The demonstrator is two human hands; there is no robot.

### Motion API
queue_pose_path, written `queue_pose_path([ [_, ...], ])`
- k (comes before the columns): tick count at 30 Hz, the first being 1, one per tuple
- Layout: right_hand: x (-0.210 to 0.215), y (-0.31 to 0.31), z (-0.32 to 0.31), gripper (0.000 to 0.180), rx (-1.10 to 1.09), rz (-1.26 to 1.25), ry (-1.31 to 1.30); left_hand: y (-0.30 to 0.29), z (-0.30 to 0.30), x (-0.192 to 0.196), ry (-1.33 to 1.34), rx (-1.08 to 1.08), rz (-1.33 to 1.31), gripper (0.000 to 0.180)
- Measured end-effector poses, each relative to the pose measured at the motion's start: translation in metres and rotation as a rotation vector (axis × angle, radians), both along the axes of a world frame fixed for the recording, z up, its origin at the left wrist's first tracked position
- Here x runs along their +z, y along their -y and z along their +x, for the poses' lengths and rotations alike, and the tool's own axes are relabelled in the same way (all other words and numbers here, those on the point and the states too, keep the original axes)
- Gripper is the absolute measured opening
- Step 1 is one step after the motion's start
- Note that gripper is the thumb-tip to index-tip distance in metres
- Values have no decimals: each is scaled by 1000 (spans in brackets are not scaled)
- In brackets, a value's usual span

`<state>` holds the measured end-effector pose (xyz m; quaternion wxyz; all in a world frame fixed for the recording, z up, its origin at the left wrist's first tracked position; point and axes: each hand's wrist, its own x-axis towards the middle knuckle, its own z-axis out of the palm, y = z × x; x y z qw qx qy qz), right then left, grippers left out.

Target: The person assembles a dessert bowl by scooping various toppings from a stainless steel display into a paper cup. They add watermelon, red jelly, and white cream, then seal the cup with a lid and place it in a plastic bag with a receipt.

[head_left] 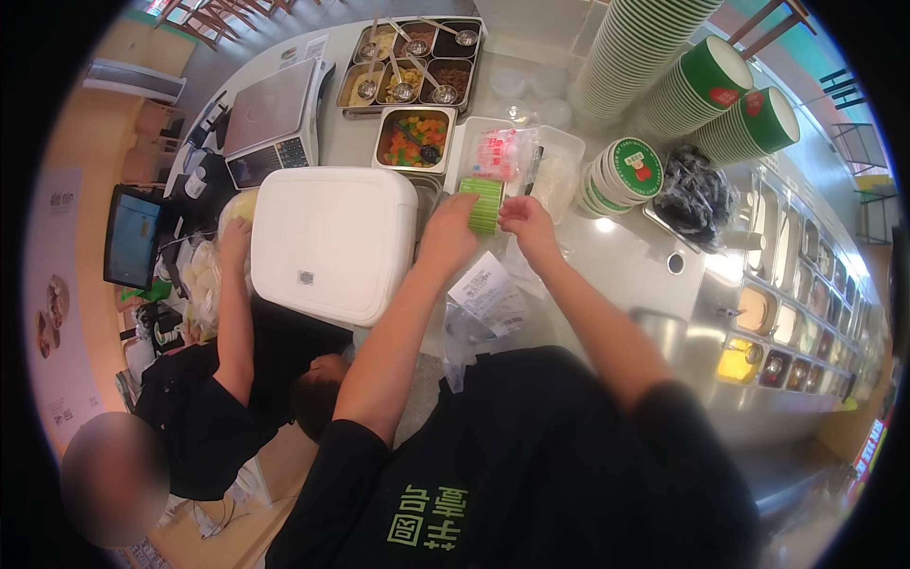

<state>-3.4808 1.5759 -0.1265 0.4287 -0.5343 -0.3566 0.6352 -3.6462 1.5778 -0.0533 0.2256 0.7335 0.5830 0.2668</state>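
head view | left hand (449, 234) and right hand (527, 223) both pinch a green ribbed stack (484, 204) over the steel counter (626, 266), just beside the white lidded bin (332, 237) | likely light, thin, flexible; best held by its side edges

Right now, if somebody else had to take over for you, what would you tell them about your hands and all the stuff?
Left hand and right hand both grip a small green ribbed stack above the steel counter. A paper receipt lies just below the hands. A white lidded box sits to the left, green paper cup stacks to the right. Another person's hand works beside the box. The green stack is in hand, not yet set down.
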Motion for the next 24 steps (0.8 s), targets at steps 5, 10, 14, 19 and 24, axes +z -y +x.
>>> queue_pose_path([
  [5,-12,10,-14,38,-27,-278,-2,28,-15,2,190,135,-112,29],
  [10,-37,4,-24,34,235,-365,-26,50,-25,-31,201,114,-104,28],
  [14,-52,15,-28,26,273,-212,81,54,-25,-30,238,117,-102,27],
  [19,-25,26,-23,30,203,-37,161,53,-26,-28,235,108,-43,29],
  [24,-5,17,-7,38,204,-53,-8,35,-18,-32,70,-47,86,28],
])
